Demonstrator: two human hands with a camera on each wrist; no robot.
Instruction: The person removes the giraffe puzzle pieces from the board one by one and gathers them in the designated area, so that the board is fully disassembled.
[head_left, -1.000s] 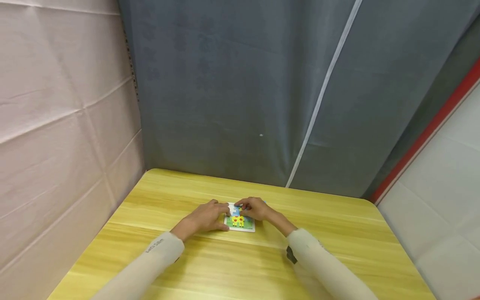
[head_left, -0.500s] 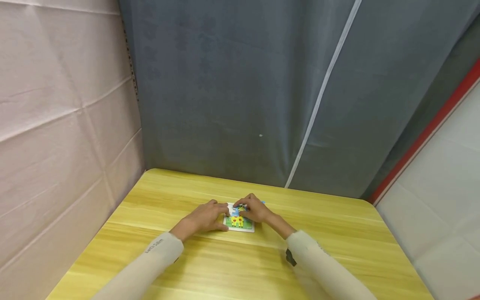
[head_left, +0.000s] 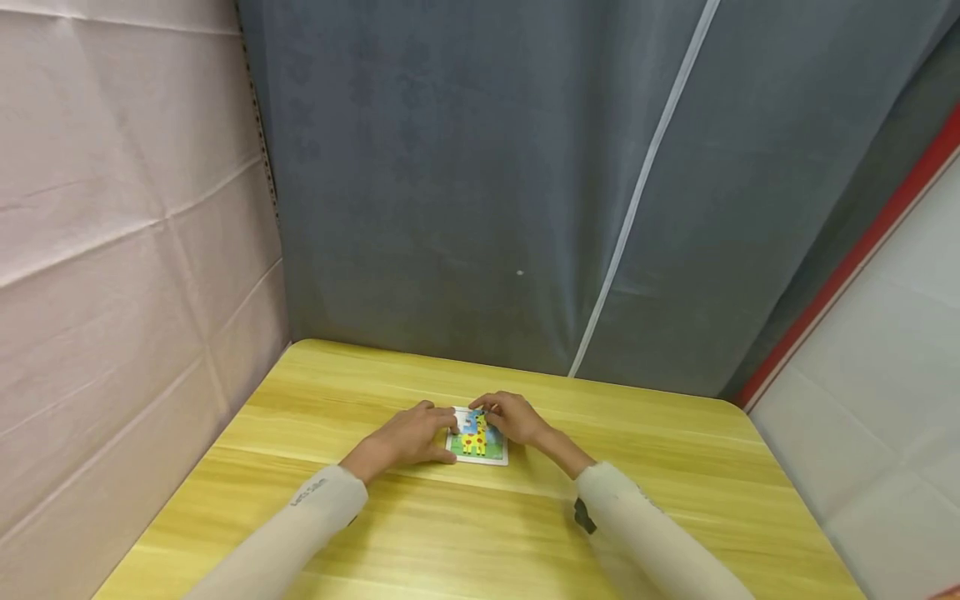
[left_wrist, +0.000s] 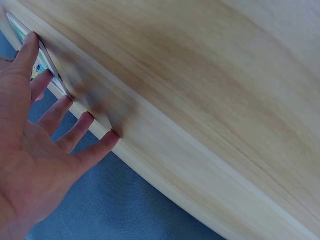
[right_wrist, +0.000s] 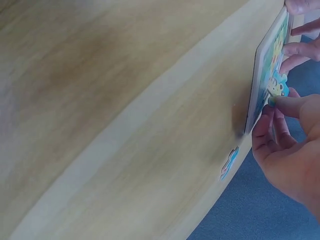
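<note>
One small square giraffe-picture puzzle board w/ white frame (head_left: 477, 444) is seen on one yellow wood-grain table (head_left: 420, 533). One loose blue puzzle piece (right_wrist: 229, 163) is counted beside the board. Two hands are shown: left hand (head_left: 408, 435) & right hand (head_left: 516, 418).

A fabric-walled recording booth: grey curtain (head_left: 480, 167) behind wooden table (head_left: 675, 467).

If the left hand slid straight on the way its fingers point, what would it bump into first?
Probably the right hand. The left hand already touches the puzzle board's edge with straight fingers, pointing across it toward that hand, though depth is hard to judge.
</note>
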